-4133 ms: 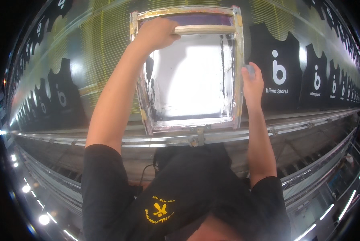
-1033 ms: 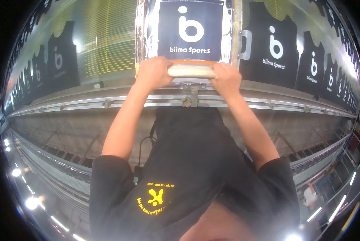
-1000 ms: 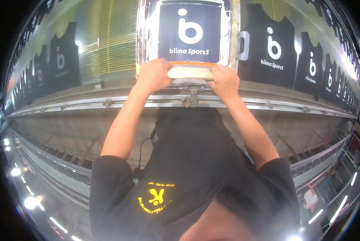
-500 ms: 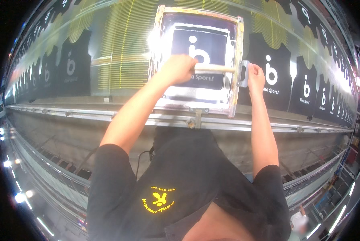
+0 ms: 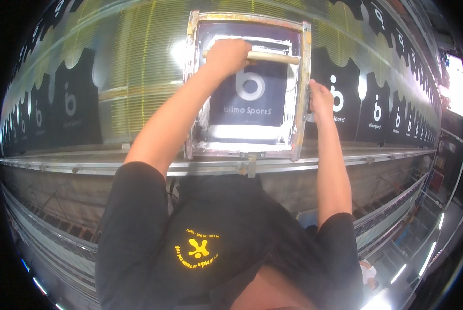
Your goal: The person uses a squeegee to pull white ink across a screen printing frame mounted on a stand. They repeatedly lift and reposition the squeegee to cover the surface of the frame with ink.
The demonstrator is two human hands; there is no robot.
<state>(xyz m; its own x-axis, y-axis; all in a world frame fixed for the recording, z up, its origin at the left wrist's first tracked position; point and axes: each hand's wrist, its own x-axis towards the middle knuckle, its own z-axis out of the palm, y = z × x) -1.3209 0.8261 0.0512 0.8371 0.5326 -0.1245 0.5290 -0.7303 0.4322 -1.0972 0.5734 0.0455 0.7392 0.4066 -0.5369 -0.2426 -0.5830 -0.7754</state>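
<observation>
A screen-printing frame (image 5: pixel 306 51) with a worn, paint-marked rim lies over a dark cut garment panel. Its mesh shows a round letter-like design with lettering below, and white ink (image 5: pixel 226 135) is smeared round the margins. My left hand (image 5: pixel 229 56) is closed round the pale wooden handle of a squeegee (image 5: pixel 278 57), lying crosswise in the far part of the frame. The squeegee's blade is not visible. At the frame's right side, my right hand (image 5: pixel 321 101) is closed on a grey metal bracket (image 5: pixel 309 118), mostly covered by the fingers.
Dark printed garment panels (image 5: pixel 74 98) lie in rows on both sides along the long table. A metal rail (image 5: pixel 112 168) runs along the near edge, and a small clamp (image 5: pixel 251 164) joins the frame there. Another person (image 5: pixel 368 274) is far off at the lower right.
My left hand has pushed the squeegee away from me, from the middle of the frame toward its far end, uncovering the lettering. My right hand stays at the frame's right side.
</observation>
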